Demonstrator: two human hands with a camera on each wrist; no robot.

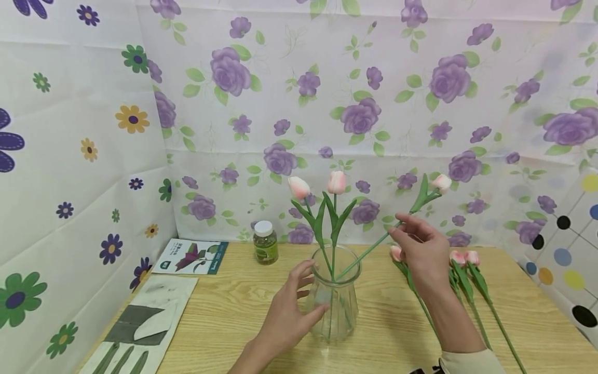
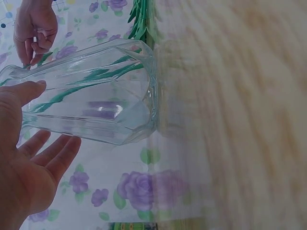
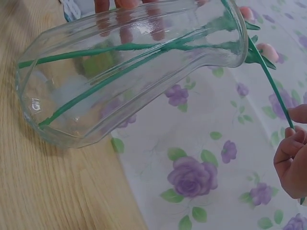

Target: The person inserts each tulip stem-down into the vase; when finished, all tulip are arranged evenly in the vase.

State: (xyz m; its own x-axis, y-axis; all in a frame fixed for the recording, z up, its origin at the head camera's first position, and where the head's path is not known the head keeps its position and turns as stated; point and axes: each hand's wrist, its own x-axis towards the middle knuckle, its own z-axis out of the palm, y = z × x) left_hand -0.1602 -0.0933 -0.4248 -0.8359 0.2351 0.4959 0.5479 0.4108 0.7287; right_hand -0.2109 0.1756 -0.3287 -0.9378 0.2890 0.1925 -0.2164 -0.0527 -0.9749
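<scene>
A clear glass vase point(image 1: 343, 317) stands upright on the table, holding two pink-and-white artificial tulips, one at left point(image 1: 299, 188) and one at right point(image 1: 336, 183). My left hand point(image 1: 284, 310) rests around the vase's left side, its thumb in front and fingers behind. With thumb and fingertips, my right hand point(image 1: 424, 254) pinches the stem of another tulip point(image 1: 442, 183) to the right of the vase. That tulip leans right, and its stem slants down across the vase's mouth. In the right wrist view, green stems point(image 3: 96, 86) show through the glass.
Several loose tulips point(image 1: 473, 257) lie on the wooden table point(image 1: 224, 322) at right, partly behind my right forearm. A small white-lidded jar point(image 1: 265, 244) stands at the back. A flower-printed card point(image 1: 191, 256) and a grey-and-white printed sheet point(image 1: 145, 322) lie at left. Patterned cloth walls surround the table.
</scene>
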